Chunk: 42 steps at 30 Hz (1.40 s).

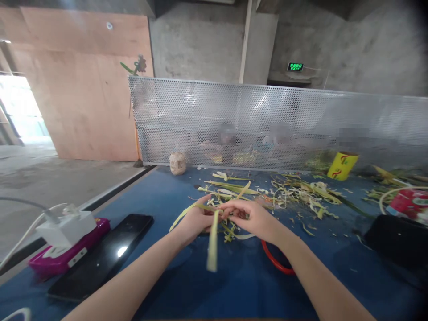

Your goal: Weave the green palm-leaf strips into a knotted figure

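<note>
Where two hands meet over the blue tabletop, we list first a pale green leaf strip, pinched between the fingertips of both, its flat free end hanging toward us. Left hand: thumb and fingers drawn together on the strip; a second, narrower strip arches out leftward past it. Right hand: fingers curled, tips closed on the strip beside the left hand; the exact hold is partly covered by the fingers. Under the right forearm we note a red loop handle, partly hidden. Beyond the hands, we record a loose scatter of leaf shreds, spreading rightward. Left side: one black smartphone, lying flat, just beside a magenta power strip with a white charger on it. Far edge: one cream-coloured block; one yellow cylinder, slightly tilted; behind them, a perforated metal screen
</note>
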{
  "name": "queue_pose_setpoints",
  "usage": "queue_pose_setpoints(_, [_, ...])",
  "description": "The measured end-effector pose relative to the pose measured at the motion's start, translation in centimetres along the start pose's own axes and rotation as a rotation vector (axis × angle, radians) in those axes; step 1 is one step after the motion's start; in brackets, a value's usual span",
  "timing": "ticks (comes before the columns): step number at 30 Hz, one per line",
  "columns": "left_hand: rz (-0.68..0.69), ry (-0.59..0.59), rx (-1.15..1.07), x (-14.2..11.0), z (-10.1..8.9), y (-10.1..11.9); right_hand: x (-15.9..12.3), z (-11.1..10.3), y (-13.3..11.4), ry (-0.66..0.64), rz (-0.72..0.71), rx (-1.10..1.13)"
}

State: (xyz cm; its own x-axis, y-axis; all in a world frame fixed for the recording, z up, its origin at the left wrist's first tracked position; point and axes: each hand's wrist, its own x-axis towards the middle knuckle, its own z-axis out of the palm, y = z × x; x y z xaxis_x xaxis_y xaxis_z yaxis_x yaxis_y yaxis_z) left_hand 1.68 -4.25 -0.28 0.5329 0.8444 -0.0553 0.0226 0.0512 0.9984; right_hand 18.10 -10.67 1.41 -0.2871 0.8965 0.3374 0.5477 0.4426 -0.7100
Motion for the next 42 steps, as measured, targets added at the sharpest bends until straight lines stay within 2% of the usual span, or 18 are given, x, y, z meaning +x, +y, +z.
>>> queue_pose_setpoints(5, [-0.003, -0.046, 0.08, 0.1, 0.3, -0.2, 0.3, 1.1, 0.0, 0.072, -0.101, -0.182])
queue_pose_setpoints(10, [0.02, -0.065, 0.217, 0.0, 0.8, 0.1, 0.9, 2.0, 0.3, 0.19, -0.135, -0.136])
queue_pose_setpoints(15, [0.056, -0.118, 0.244, -0.1, 0.7, 0.0, 1.1, 2.1, -0.1, 0.131, 0.042, 0.01])
queue_pose_setpoints(20, [0.121, -0.183, 0.171, 0.2, 0.6, -0.5, 1.3, 2.1, 0.6, 0.314, 0.154, 0.181])
queue_pose_setpoints(23, [0.127, -0.208, 0.134, 0.2, 0.6, -0.8, 1.4, 2.0, 0.9, 0.395, 0.271, 0.133])
queue_pose_setpoints(27, [0.111, -0.233, 0.122, 0.4, 0.5, -1.0, 1.3, 1.7, 0.4, 0.434, 0.432, 0.024])
queue_pose_setpoints(31, [0.105, -0.239, 0.123, 0.5, 0.5, -1.2, 1.2, 1.4, -0.3, 0.45, 0.533, -0.156])
queue_pose_setpoints(33, [0.109, -0.243, 0.117, 0.5, 0.5, -1.2, 1.2, 1.5, -0.3, 0.467, 0.538, -0.23])
queue_pose_setpoints(36, [0.136, -0.191, 0.119, 0.3, 0.7, -1.0, 1.3, 1.8, 0.1, 0.567, 0.493, -0.286])
queue_pose_setpoints(38, [0.183, -0.155, 0.133, 0.1, 0.7, -0.8, 1.4, 2.1, 0.6, 0.615, 0.454, -0.252])
queue_pose_setpoints(42, [0.282, -0.206, 0.246, -0.1, 0.6, -0.4, 1.3, 2.3, 1.4, 0.647, 0.394, -0.151])
